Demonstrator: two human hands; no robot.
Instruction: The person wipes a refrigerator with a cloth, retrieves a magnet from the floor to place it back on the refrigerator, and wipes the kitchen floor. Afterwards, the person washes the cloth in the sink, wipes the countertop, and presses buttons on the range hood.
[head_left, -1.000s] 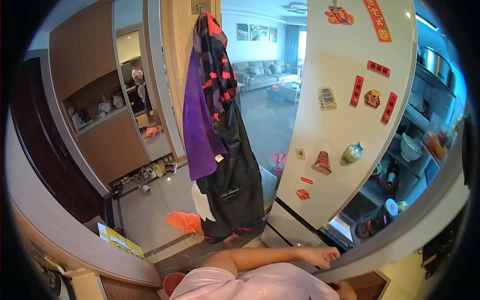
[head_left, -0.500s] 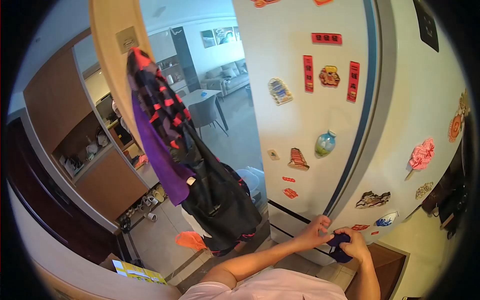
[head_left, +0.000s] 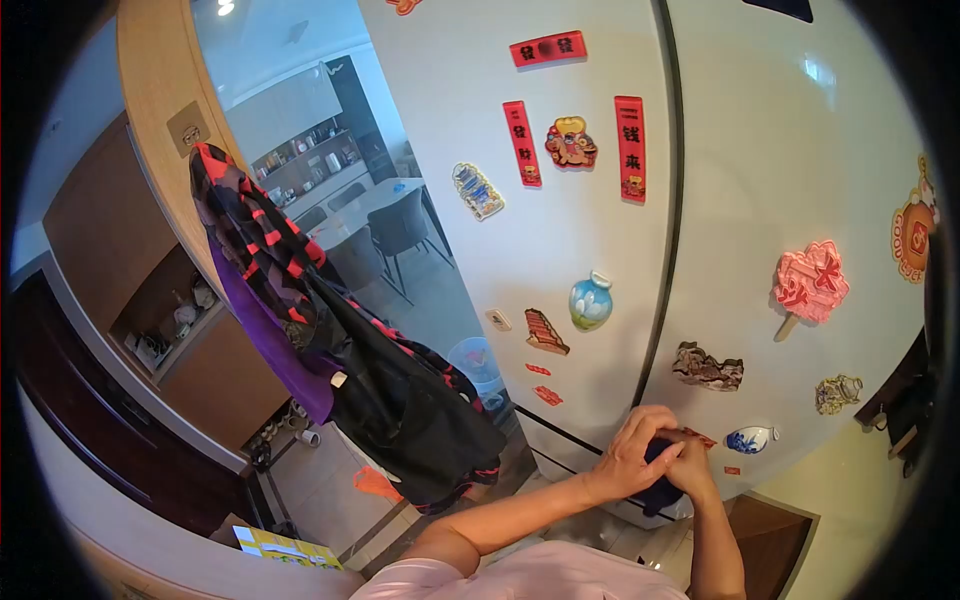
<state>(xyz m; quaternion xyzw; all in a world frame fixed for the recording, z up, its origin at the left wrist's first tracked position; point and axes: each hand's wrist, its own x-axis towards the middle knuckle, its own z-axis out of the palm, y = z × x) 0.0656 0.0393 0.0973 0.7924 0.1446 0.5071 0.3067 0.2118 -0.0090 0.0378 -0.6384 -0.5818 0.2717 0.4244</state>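
Note:
Low in front of the fridge point(head_left: 600, 230), my right hand point(head_left: 690, 470) is closed on a dark purple bundle point(head_left: 657, 492), soft-looking like cloth; its exact kind cannot be made out. Fingers of my left hand point(head_left: 637, 455) curl over the same bundle from the left, close against the right hand. Both hands cover much of it. Just above them runs the dark seam between the fridge doors. A blue-and-white vase magnet point(head_left: 748, 440) and a brown rock-shaped magnet point(head_left: 708, 368) are on the door near my right hand.
Black-and-red checked aprons or garments point(head_left: 400, 400) and a purple cloth point(head_left: 270, 340) hang on the wooden door frame point(head_left: 165, 110). Behind are a dining table point(head_left: 350, 210) and chairs. A yellow box point(head_left: 285, 548) lies low left; shoes point(head_left: 290, 430) line the cabinet.
My left hand has moved from the door edge onto the bundle. The blue-edged gap between the fridge doors has narrowed to a thin seam. My view has shifted right and closer.

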